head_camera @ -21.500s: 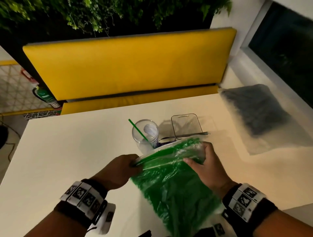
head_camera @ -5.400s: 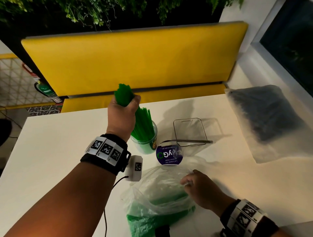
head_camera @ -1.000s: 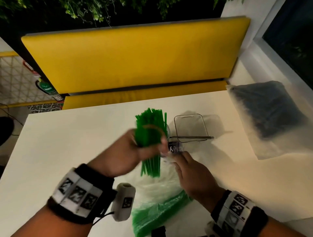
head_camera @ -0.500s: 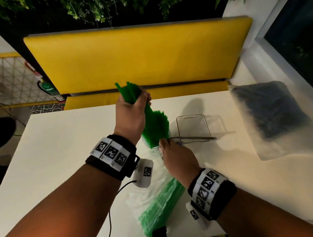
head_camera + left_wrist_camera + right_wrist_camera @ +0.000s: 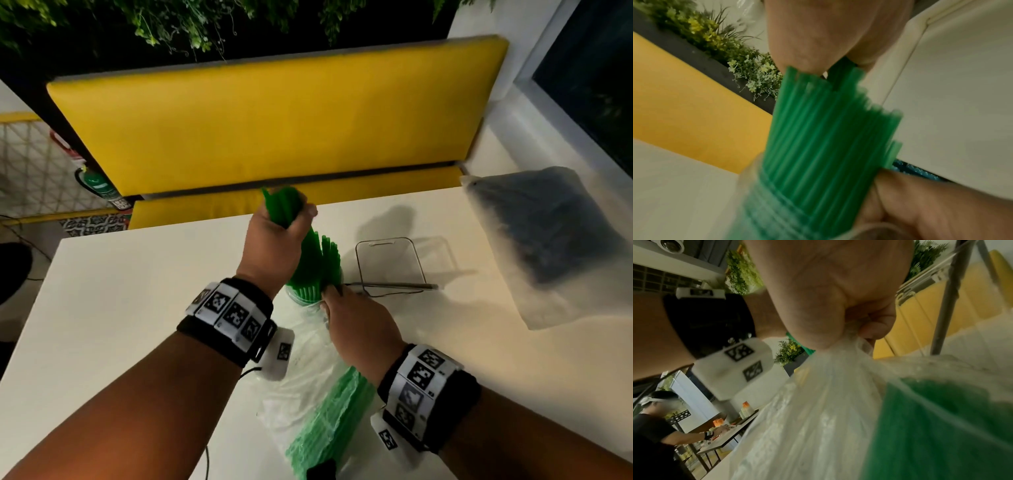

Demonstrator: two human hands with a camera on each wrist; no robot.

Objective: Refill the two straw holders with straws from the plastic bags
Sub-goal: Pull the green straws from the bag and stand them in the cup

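My left hand (image 5: 278, 236) grips the top of a bundle of green straws (image 5: 310, 263). The straws' lower ends stand in the round clear holder (image 5: 297, 300). In the left wrist view the straws (image 5: 828, 129) fill that holder (image 5: 754, 203), slightly blurred. My right hand (image 5: 356, 322) sits against the holder's near right side. In the right wrist view its curled fingers (image 5: 877, 327) pinch the film of the plastic bag (image 5: 818, 418). That bag (image 5: 329, 411) lies below my hands with more green straws inside. The square clear holder (image 5: 390, 263) stands to the right.
One dark straw (image 5: 394, 285) lies across the square holder. A plastic bag of black straws (image 5: 548, 240) lies at the table's right edge. A yellow bench (image 5: 274, 120) runs behind the white table (image 5: 137, 308). Another person works at a far table (image 5: 655, 426).
My left hand lifted a bundle of green straws from above the bag and stood it in the round holder. My right hand slid up beside the holder.
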